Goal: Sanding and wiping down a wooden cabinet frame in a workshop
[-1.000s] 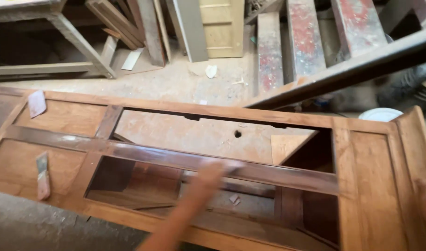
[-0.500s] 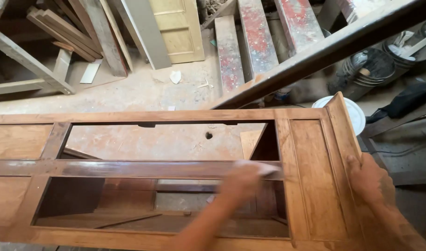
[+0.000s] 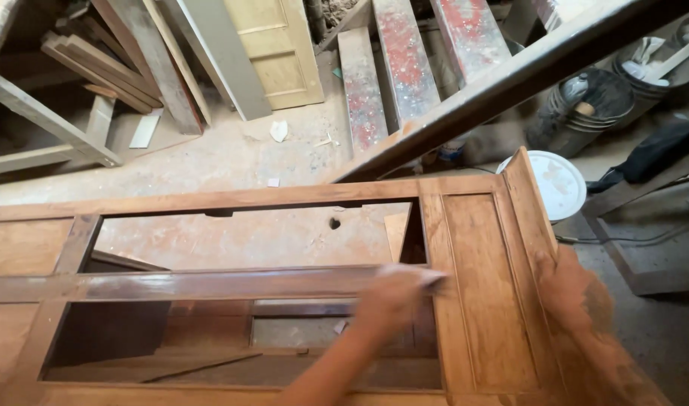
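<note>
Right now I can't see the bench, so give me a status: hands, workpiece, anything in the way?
Left hand pressing pale pad on glossy middle rail. Right hand resting on cabinet frame edge. Dark beam crosses above, apart.

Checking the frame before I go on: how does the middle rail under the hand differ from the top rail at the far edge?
The middle rail looks dark, glossy and wet; the top rail is lighter orange-brown and matte. The middle rail has the left hand on its right end, blurred, with something pale at the fingertips; no hand touches the top rail. The right hand rests on the frame's right edge. Both rails run lengthwise across the same wooden frame.
</note>
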